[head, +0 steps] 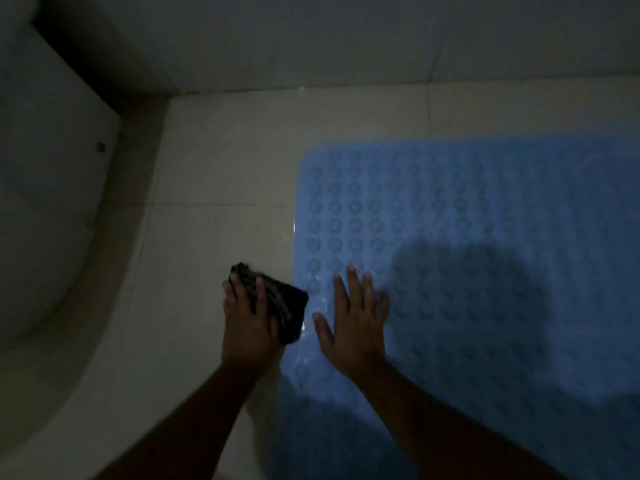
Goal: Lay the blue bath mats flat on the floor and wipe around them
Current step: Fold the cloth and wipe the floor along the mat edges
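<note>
A blue bath mat [467,209] with rows of round bumps lies flat on the pale tiled floor [221,168], filling the right half of the view. My right hand [353,320] rests palm down on the mat near its left edge, fingers spread and holding nothing. My left hand [247,323] presses a dark cloth [289,311] onto the floor tile just beside the mat's left edge. The cloth's right corner touches the mat edge. The room is dim.
A white toilet base [48,209] curves along the left side, close to my left hand. A tiled wall [311,39] runs across the top. A shadow falls on the mat to the right of my right hand.
</note>
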